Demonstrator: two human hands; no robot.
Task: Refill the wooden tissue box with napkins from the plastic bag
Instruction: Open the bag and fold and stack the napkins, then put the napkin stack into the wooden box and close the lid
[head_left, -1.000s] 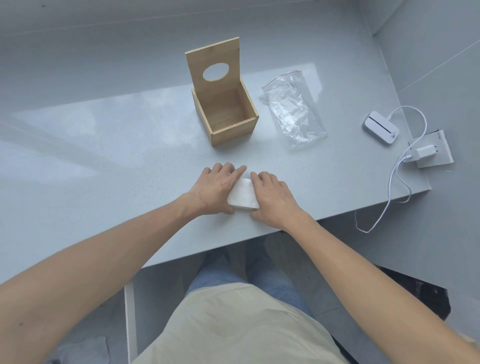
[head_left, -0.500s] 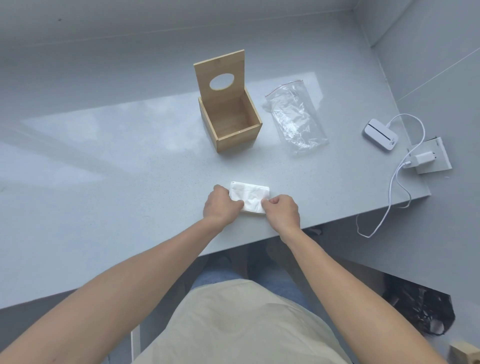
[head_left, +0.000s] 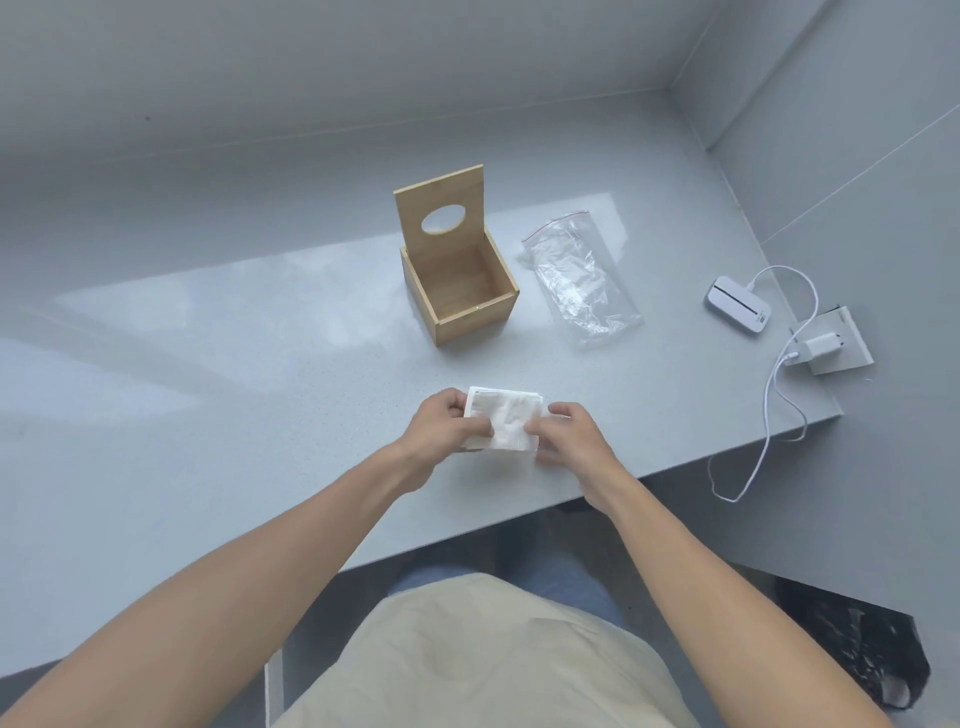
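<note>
A stack of white napkins (head_left: 506, 415) sits near the front edge of the grey counter (head_left: 208, 389), held from both sides. My left hand (head_left: 441, 428) grips its left edge and my right hand (head_left: 569, 434) grips its right edge, thumbs on top. Beyond them stands the wooden tissue box (head_left: 460, 296), empty inside, with its lid (head_left: 441, 218) raised upright and showing an oval hole. A clear plastic bag (head_left: 579, 278) with a red zip strip lies flat and empty to the right of the box.
A white device (head_left: 737, 312) lies at the counter's right end, its white cable (head_left: 769, 415) running to a charger in a wall socket (head_left: 831, 345) and hanging over the edge. Grey walls close the back and right.
My hands went from lying flat over the napkin stack to gripping its two sides. The stack now shows more between them. The camera view shifted slightly.
</note>
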